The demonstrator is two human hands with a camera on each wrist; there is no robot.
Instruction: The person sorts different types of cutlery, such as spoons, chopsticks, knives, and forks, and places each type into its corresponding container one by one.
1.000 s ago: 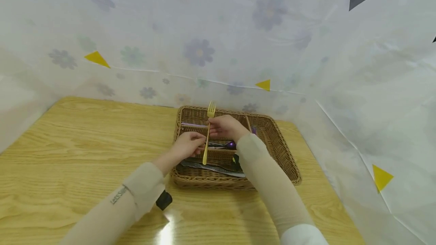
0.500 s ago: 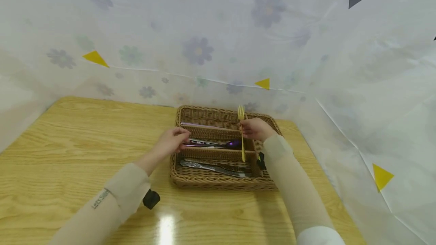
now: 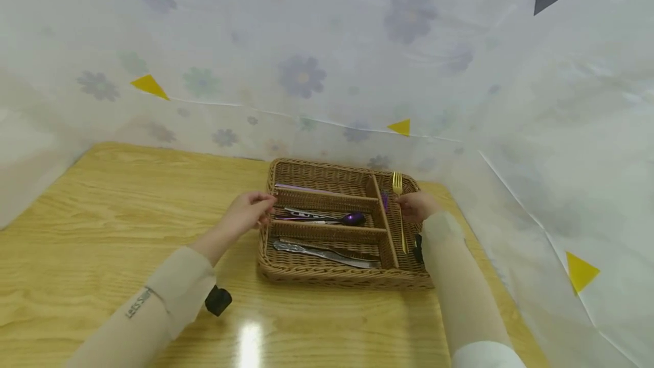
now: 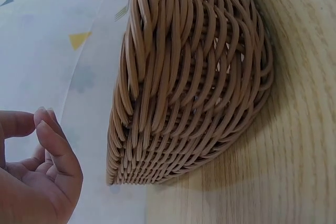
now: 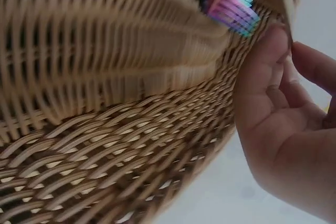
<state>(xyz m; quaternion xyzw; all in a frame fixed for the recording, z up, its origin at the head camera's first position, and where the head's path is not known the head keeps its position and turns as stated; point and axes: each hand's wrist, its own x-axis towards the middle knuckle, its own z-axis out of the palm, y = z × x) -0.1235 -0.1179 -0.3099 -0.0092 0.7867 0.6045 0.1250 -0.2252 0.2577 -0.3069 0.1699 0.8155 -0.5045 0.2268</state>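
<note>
The wicker cutlery basket (image 3: pixel 327 274) sits toward the far right of the wooden table (image 3: pixel 102 231), its back rim close to the flowered plastic sheet (image 3: pixel 306 44) that walls the table in behind and on the right; to the left and in front of the basket lies a broad stretch of bare wood, while on the right only a narrow strip of table shows between wicker and sheet. The table top is pale grained wood with a bright glare patch near the front edge; small yellow and grey triangles dot the sheet.

The right hand (image 3: pixel 416 206) is at the basket's right end, pinching the gold fork (image 3: pixel 399 209) partway along its handle; the fork stands over the narrow right-hand compartment, tines toward the back rim, handle running forward along the compartment; whether its lower end touches the wicker I cannot tell, since the right wrist view is blurred. A purple piece (image 3: pixel 384 200) lies in that same compartment beside the divider.

The left hand (image 3: pixel 247 214) hovers at the basket's left rim, fingers loosely curled and holding nothing; the left wrist view shows a gap between fingertips (image 4: pixel 47 124) and wicker. A purple spoon (image 3: pixel 332 218) lies in the middle compartment; silver cutlery (image 3: pixel 322 253) lies in the front one.
</note>
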